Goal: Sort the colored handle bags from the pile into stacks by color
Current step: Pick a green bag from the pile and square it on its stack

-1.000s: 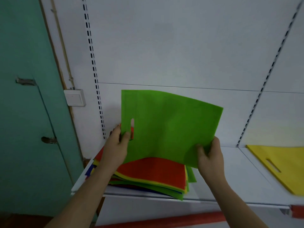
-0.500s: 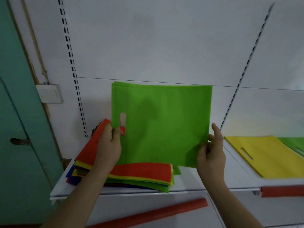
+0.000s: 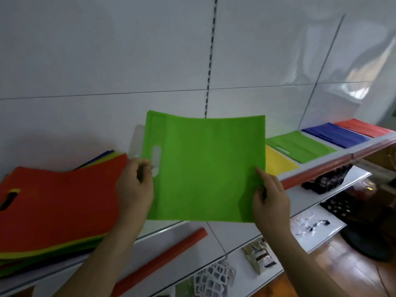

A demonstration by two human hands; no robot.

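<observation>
yellow stack [image 3: 278, 162]: mostly hidden | pile [image 3: 53, 206]: cut off left | lower-shelf items: blurred

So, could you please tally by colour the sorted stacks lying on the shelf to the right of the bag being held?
Yellow stack: 1
Green stack: 1
Blue stack: 1
Red stack: 1
Total: 4 stacks; the number of bags in each cannot be told.
</observation>
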